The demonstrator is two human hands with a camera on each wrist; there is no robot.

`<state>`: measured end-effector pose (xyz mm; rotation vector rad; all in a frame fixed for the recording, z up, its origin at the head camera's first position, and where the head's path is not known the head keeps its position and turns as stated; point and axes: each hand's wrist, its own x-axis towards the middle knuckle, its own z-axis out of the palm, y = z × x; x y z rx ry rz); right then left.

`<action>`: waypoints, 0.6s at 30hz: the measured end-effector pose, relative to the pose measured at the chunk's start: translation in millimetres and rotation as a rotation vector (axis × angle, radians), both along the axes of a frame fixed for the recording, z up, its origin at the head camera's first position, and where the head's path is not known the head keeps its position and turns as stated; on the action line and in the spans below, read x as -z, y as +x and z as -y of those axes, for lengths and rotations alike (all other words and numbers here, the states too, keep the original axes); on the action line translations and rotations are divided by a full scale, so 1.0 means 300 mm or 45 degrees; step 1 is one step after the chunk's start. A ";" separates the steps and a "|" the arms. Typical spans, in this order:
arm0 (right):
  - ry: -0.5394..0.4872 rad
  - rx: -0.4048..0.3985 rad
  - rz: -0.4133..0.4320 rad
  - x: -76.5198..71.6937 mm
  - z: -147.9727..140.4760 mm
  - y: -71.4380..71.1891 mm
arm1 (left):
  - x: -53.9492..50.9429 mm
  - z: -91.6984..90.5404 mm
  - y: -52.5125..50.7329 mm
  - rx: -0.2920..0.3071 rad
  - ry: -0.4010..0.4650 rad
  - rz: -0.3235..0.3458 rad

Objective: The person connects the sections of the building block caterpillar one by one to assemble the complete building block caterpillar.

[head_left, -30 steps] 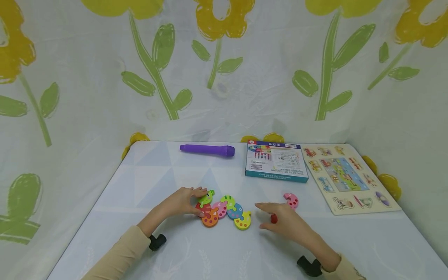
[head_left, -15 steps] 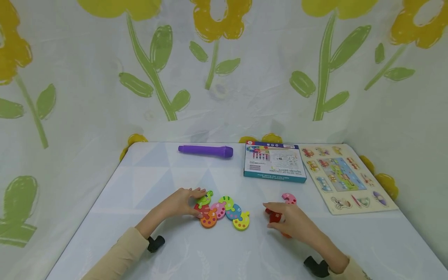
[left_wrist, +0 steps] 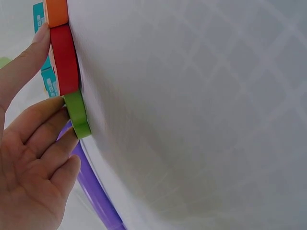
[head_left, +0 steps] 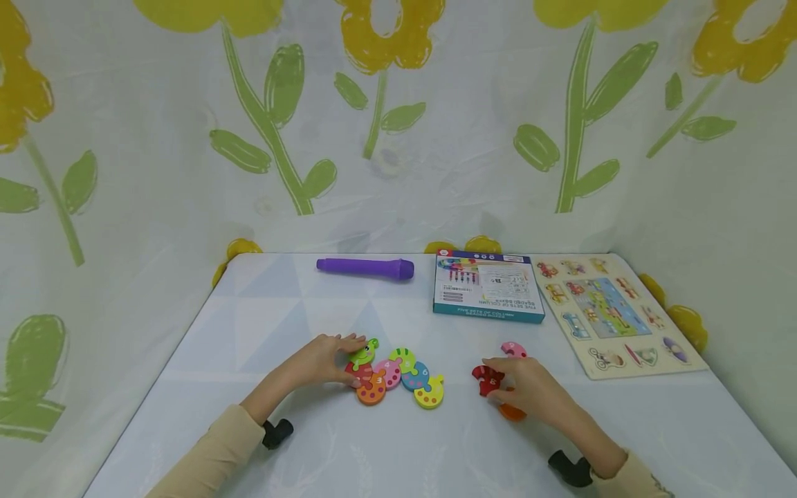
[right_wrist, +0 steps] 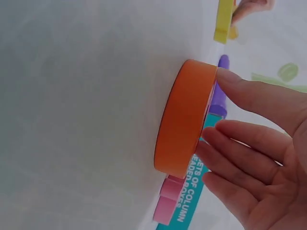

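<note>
A colourful wooden caterpillar puzzle [head_left: 389, 374] lies left of centre in the head view, its numbered pieces joined from a green head to a yellow tail. My left hand [head_left: 316, 359] holds its head end, thumb at the red piece [left_wrist: 64, 59] and fingers against the green head piece [left_wrist: 76, 114]. My right hand [head_left: 534, 391] hovers over a dark red piece [head_left: 488, 380] and an orange piece [right_wrist: 187, 117], with thumb and fingers spread apart. Contact with either piece cannot be told. Part of a pink piece [head_left: 514, 349] shows beyond the right hand.
Toward the back lies a purple microphone-shaped stick [head_left: 365, 269]. A flat box [head_left: 489, 286] with a teal edge stands to its right, beside a wooden picture board [head_left: 618, 317]. A flowered cloth [head_left: 461, 138] hangs behind the table.
My right hand has shifted right, uncovering more of the dark red piece, and the orange piece has come into sight below it. The left hand keeps its hold.
</note>
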<state>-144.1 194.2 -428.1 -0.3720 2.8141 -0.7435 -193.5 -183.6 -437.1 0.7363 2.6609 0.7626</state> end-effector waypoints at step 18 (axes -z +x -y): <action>0.025 -0.035 0.009 0.007 0.022 -0.012 | 0.001 0.003 -0.002 0.009 0.017 -0.002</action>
